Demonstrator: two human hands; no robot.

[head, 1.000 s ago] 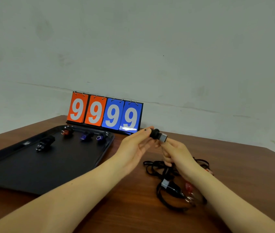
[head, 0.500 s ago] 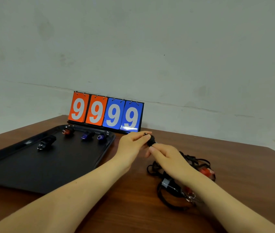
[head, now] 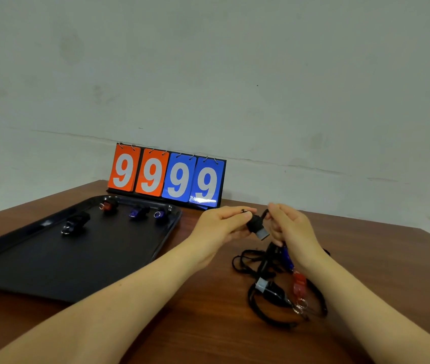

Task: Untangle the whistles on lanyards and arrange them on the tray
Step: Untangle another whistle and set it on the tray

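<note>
My left hand pinches a black whistle with a grey mouthpiece, held above the table. My right hand pinches the black lanyard cord beside that whistle. Below lies a tangle of black lanyards with another black whistle, a red whistle and a blue one partly hidden by my right hand. The black tray on the left holds several whistles: a black one, a red one, and two blue ones.
A flip scoreboard reading 9999 stands at the back of the brown wooden table, against the wall. The table's right edge runs diagonally at the far right.
Both hands lifted the black whistle from near the table; the whistle's grey mouthpiece now points down, and my right hand moved from over the pile up to the cord.
</note>
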